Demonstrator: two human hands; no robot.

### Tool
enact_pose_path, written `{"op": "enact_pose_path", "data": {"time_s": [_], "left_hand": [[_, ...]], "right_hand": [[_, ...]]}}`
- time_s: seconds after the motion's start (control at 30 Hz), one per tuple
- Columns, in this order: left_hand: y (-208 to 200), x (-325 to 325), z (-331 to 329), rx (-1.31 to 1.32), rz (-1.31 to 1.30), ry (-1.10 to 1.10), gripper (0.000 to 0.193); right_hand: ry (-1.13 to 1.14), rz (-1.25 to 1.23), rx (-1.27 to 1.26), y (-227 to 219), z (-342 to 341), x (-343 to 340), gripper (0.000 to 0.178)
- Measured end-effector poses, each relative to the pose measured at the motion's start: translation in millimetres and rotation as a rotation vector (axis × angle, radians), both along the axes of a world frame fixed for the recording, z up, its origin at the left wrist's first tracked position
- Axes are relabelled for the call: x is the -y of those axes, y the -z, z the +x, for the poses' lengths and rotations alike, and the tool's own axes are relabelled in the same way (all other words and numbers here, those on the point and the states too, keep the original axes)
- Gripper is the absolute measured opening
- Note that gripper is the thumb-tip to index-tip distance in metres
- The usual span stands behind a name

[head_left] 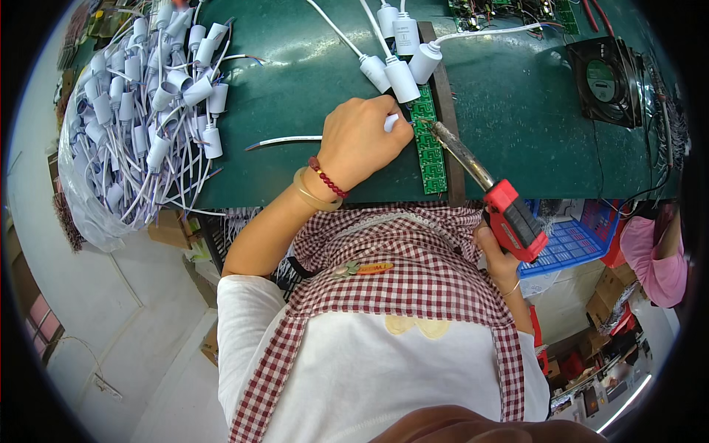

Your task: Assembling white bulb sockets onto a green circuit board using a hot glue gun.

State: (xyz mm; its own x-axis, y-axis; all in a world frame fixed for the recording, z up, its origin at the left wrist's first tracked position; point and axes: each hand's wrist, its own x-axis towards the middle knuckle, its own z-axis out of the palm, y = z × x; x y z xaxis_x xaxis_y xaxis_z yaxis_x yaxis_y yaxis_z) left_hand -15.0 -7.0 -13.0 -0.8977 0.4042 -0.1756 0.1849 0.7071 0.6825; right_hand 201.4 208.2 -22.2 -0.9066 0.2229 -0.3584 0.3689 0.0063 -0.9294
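One rounded shape; two hands; right grips one soldering iron.

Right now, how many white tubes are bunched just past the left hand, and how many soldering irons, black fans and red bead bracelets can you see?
White cylindrical tubes bunched past the left hand: 5
Red-and-black soldering iron: 1
Square black fan: 1
Dark-red beaded bracelet: 1
Total: 8

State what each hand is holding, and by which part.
The right hand holds the soldering iron by its red-and-black handle. The left hand holds a white piece, mostly hidden, so by which part cannot be told.
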Motion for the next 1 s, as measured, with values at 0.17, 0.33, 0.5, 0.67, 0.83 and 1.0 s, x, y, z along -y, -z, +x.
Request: {"op": "enact_pose_path", "data": {"time_s": [0.17,0.33,0.5,0.67,0.83,1.0], "left_hand": [[2,0,0,-0.002,-0.006,0.0,0.019],[-1,0,-2,0.027,-0.021,0.016,0.02],[-2,0,-3,0.038,-0.031,0.017,0.02],[0,-1,-3,0.025,-0.026,0.023,0.02],[-1,-1,-3,0.024,-0.013,0.019,0.02],[-2,-1,-3,0.04,-0.034,0.023,0.02]], "right_hand": [[-0.022,0.151,-0.044,2,-2,2,0.018],[-0.042,0.182,-0.055,-2,-9,5,0.018],[-0.057,0.188,-0.039,-2,-10,4,0.015],[-0.09,0.227,-0.038,-2,-7,3,0.014],[-0.009,0.197,-0.044,-3,-3,6,0.014],[0.019,0.143,-0.021,0,0,4,0.014]]}}
